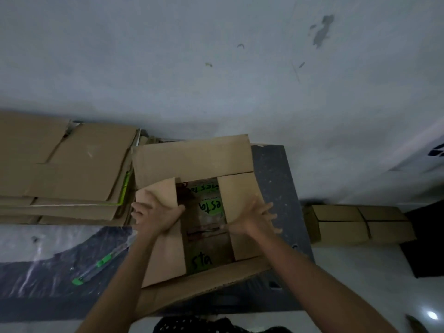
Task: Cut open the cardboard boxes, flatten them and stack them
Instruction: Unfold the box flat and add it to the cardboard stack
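Observation:
An open brown cardboard box (192,157) sits on a dark table (271,169) in front of me, its flaps spread and green printed lettering showing inside. My left hand (156,215) lies on the left inner flap, thumb hooked over its inner edge. My right hand (254,217) rests flat with spread fingers on the right inner flap. A stack of flattened boxes (64,169) lies to the left. A green-handled box cutter (96,267) lies on the table at the lower left, apart from both hands.
Clear plastic sheeting (36,241) covers the table's left part. Low folded-shut cardboard boxes (360,222) sit on the floor at the right, beside a dark object (425,239). A grey wall (216,68) rises behind the table.

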Motion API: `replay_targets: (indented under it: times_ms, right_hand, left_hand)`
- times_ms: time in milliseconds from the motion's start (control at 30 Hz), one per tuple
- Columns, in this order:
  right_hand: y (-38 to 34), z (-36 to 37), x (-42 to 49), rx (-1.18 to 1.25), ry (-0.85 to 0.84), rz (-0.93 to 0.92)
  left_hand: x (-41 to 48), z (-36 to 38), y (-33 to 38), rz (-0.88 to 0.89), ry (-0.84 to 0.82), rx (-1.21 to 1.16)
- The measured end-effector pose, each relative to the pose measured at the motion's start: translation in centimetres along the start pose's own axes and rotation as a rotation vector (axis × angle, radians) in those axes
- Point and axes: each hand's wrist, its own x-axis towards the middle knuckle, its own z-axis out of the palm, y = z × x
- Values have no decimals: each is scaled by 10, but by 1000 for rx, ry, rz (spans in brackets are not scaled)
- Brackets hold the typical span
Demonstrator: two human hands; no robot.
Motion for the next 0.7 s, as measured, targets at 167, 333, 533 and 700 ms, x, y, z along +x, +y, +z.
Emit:
replay_targets:
  times_ms: [167, 333, 533, 700]
  right_hand:
    - [11, -11, 4, 127, -22, -157]
    - [42, -71, -1, 549, -79, -360]
    - [53, -111, -7, 446, 329, -608]
    - [68, -109, 25, 697, 429, -639]
  left_hand:
    - [2, -24, -6, 63, -41, -244]
    - [-3, -51, -7, 439, -19, -495]
    - [-9, -80, 14, 883, 103, -582]
    - [-19, -69, 12, 1076, 258, -500]
